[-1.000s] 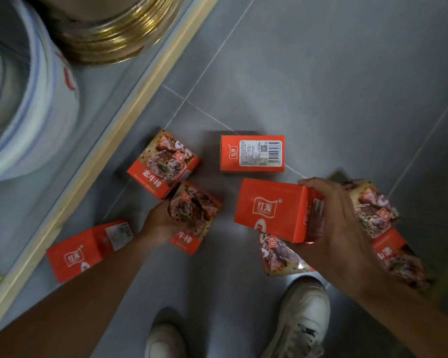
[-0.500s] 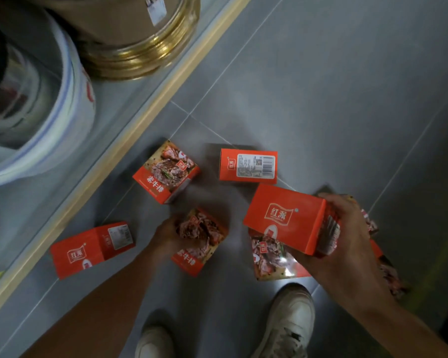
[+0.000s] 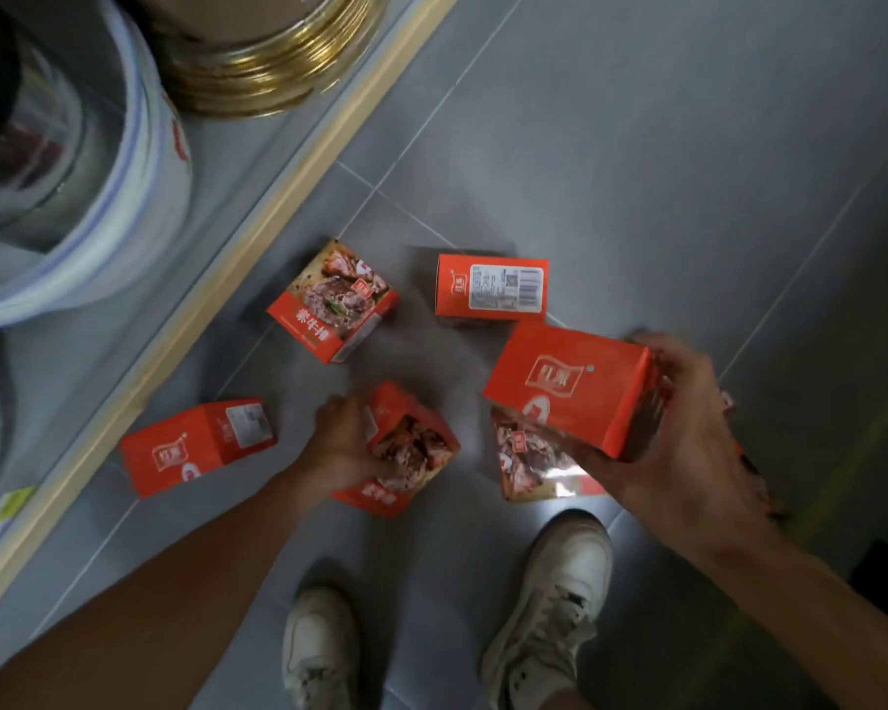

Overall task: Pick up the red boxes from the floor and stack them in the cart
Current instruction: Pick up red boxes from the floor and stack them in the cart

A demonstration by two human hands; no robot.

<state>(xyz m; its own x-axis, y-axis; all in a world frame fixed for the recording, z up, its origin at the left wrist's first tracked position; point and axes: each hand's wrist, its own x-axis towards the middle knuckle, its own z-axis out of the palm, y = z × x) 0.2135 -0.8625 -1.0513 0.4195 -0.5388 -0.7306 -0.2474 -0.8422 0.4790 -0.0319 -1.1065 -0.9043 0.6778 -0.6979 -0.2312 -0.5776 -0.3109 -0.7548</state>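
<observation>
While both hands are low over the grey tiled floor (image 3: 636,146), each has a red box. Right hand (image 3: 688,433): fingers curled over the far end and thumb under the near edge of a logo-side box (image 3: 567,389), lifted and tilted. Left hand (image 3: 342,443): fingers wrapped round the left side of a picture-side box (image 3: 406,453), tipped on its corner; whether it touches the floor cannot be told.

Directly beneath the right-hand box: one box lying flat, picture up (image 3: 534,463). Beyond the right hand's grip: a box with barcode label up (image 3: 490,288). Beyond the left hand: a box with picture up (image 3: 332,302). Left of the left hand, against the wooden shelf edge (image 3: 257,212): a box on its side (image 3: 196,445).

On the shelf: a white tub (image 3: 139,161) and a gold-rimmed container (image 3: 267,69). Near the person: two white shoes (image 3: 549,602).
</observation>
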